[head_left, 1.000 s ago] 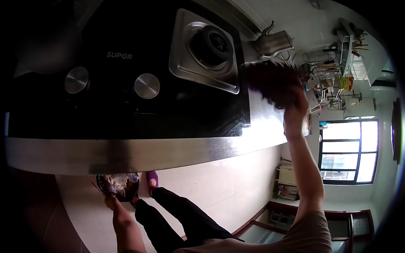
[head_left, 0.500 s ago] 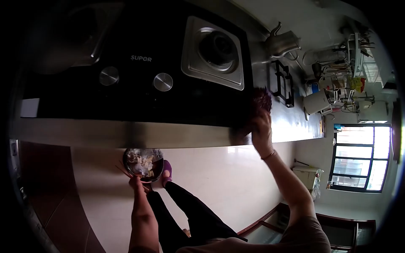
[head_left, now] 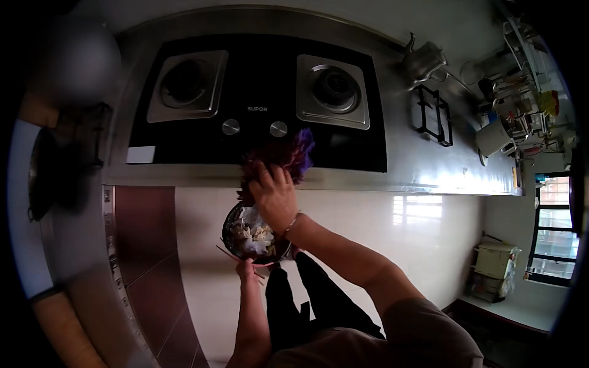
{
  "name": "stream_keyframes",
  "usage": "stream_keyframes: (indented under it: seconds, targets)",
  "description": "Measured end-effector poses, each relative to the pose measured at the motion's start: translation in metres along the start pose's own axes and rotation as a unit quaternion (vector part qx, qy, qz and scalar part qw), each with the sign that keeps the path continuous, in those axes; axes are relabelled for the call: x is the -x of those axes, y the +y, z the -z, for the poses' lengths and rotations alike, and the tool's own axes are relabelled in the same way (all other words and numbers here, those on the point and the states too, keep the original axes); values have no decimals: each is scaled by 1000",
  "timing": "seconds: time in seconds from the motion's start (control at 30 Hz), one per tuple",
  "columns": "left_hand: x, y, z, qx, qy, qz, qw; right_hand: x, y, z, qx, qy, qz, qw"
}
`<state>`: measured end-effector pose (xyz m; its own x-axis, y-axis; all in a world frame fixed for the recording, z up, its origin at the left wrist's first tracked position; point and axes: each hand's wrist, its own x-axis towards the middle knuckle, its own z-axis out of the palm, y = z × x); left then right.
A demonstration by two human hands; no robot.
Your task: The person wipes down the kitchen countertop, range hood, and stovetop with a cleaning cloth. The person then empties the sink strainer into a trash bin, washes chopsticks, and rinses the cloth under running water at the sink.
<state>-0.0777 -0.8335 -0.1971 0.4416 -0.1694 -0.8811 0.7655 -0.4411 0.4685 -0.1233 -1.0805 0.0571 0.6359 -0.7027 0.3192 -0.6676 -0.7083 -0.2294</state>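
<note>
My right hand (head_left: pixel 275 199) presses a shaggy purple-red cloth (head_left: pixel 279 161) on the front edge of the black two-burner stove (head_left: pixel 261 144), below its right knob (head_left: pixel 278 129). The fingers are bent over the cloth. Below the counter edge, my left hand (head_left: pixel 245 268) grips the near rim of a dark bin (head_left: pixel 228 236) filled with crumpled plastic and scraps. Thin sticks poke out beside that hand. The right forearm passes over the right side of the bin.
A black pan support (head_left: pixel 434 116) lies on the steel counter (head_left: pixel 405 156) right of the stove, with a metal kettle (head_left: pixel 424 61) behind it. Utensils and a rack (head_left: pixel 515 92) stand far right. Another support (head_left: pixel 92 138) and a dark pan (head_left: pixel 42 175) are at left.
My right hand has moved left with the cloth, from the stove's right side to its front middle. My left hand and the bin are now nearer the cloth. The view has shifted, showing both burners.
</note>
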Motion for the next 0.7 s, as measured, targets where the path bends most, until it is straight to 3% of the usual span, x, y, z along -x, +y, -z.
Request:
stream_keyframes:
  seconds: [0.13, 0.2, 0.33, 0.43, 0.5, 0.53, 0.67, 0.7]
  targets:
    - [33, 45, 8, 8, 16, -10, 1000, 11, -48, -8, -87, -20, 45, 995]
    - [49, 64, 12, 20, 6, -14, 1000, 14, -65, -3, -270, -65, 36, 960]
    - [53, 77, 29, 11, 6, -69, 998, -17, -83, 25, -366, -21, 73, 927]
    - [66, 95, 34, -12, 14, -40, 999, -53, -74, 16, -272, 17, 179, 945]
    - [73, 103, 44, -39, 17, -22, 999, -60, -53, -11, -152, -21, 157, 976]
    - [83, 107, 44, -49, 24, -17, 998, -59, -37, -19, -128, -102, 104, 981]
    - [70, 85, 60, -76, 13, -23, 997, -15, 31, 0, -109, -91, 77, 987]
    - [99, 91, 45, -81, 34, -18, 996, -1, 49, 13, -103, -78, 57, 990]
